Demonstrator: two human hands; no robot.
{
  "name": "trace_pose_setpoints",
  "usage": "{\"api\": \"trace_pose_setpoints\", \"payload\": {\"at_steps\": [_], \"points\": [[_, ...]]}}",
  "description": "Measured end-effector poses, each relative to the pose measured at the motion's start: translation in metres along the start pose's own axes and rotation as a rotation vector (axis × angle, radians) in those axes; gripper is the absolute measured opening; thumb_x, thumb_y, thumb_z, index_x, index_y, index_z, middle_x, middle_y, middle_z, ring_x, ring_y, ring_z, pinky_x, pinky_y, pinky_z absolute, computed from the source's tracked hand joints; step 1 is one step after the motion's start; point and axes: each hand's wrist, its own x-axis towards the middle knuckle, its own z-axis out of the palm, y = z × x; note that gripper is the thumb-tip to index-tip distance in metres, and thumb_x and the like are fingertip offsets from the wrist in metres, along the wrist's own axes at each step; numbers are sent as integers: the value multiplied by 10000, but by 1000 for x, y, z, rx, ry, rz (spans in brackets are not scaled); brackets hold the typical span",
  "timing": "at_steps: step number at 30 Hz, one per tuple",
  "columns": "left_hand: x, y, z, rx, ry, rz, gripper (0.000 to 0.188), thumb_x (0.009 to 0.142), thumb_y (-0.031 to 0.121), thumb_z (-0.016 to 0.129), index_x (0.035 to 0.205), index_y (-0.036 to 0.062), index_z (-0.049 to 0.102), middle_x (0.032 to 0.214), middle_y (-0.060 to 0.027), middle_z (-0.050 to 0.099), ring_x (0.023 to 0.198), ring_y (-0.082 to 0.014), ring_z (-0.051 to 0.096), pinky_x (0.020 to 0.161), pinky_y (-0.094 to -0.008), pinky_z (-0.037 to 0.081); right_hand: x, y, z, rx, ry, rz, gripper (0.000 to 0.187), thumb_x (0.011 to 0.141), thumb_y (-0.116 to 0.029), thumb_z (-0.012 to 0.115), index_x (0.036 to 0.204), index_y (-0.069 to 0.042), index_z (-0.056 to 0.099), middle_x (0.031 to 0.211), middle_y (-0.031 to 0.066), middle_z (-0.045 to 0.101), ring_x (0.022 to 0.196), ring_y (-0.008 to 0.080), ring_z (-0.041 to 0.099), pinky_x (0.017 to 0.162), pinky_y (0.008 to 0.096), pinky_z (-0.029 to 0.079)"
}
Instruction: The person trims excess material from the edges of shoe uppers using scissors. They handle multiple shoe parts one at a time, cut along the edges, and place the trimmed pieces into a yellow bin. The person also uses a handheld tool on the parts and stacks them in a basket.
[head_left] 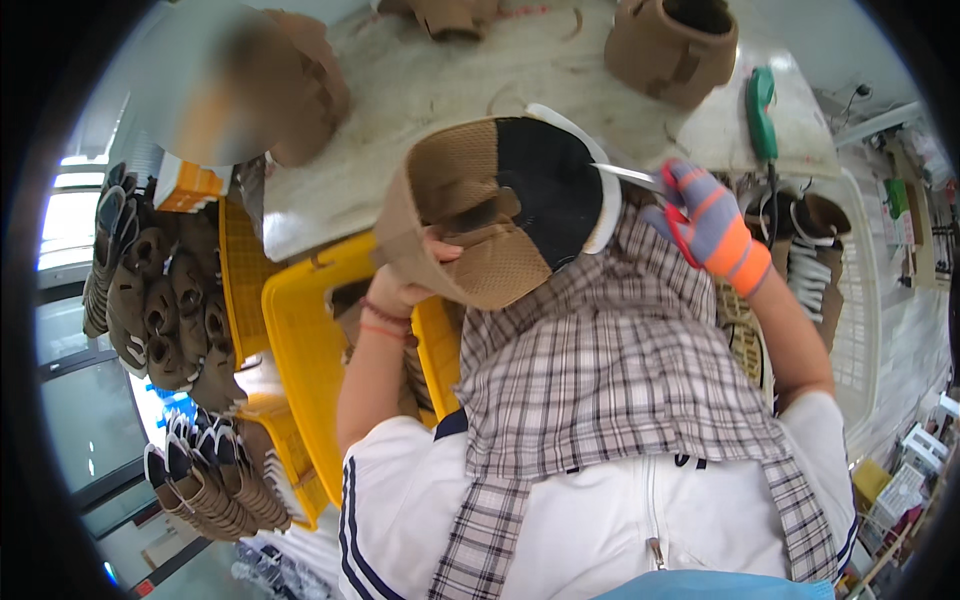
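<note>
My left hand (405, 280) is bare, with bands round the wrist, and grips the near left side of a brown shoe upper (455, 185). Its thumb lies inside the opening; the other fingers are mostly hidden behind the material. The upper is tilted so its inside shows: brown textured lining, a black section, and a white strip curving along the right edge. In a grey and orange striped glove, my right hand (705, 220) is closed round the red handles of scissors (630, 176). The blade tips are at the white edge; whether they touch it I cannot tell.
More brown uppers (672, 55) stand on the pale worktable (400, 110), one at left partly blurred. A corded green hand tool (762, 112) lies at its right edge. Yellow crates (300, 330) sit at my left, near stacked uppers (165, 290). A white basket (860, 300) stands right.
</note>
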Motion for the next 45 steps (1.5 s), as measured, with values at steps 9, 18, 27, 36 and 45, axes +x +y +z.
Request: {"api": "trace_pose_setpoints", "payload": {"at_steps": [9,18,27,36,45], "points": [[-45,-32,69,-1433,108,-981,165,901,91,532,1027,16,607,899,-132,669,828,-242,661,714,-375,566,17,23,81,-375,-194,-286,340,688,-309,714,930,-99,598,877,105,606,837,277,570,771,374,441],[-35,-42,111,-834,642,-637,369,931,212,536,1263,64,465,1143,-62,579,1021,-179,576,863,-321,497,8,38,114,-363,-218,-231,370,664,-301,720,938,-91,589,879,115,598,851,290,563,775,393,436],[-2,-31,107,-1098,642,-694,515,881,283,628,1300,68,420,1224,-98,513,1047,-230,561,816,-378,535,13,47,126,-434,-299,-159,407,685,-339,716,976,-91,577,881,109,603,866,271,574,776,371,443],[7,-25,104,-785,546,-575,571,896,427,560,1318,78,398,1285,-104,493,1146,-271,519,913,-436,496,32,2,107,-393,-182,-278,380,719,-320,691,992,-76,590,941,107,589,891,271,559,792,365,444],[7,-26,109,-7,343,-423,584,889,415,585,1336,99,381,1288,-91,479,1135,-241,515,924,-412,483,47,2,122,-572,-148,-389,252,725,-246,677,924,-99,628,877,68,621,867,246,593,739,348,492]]}}
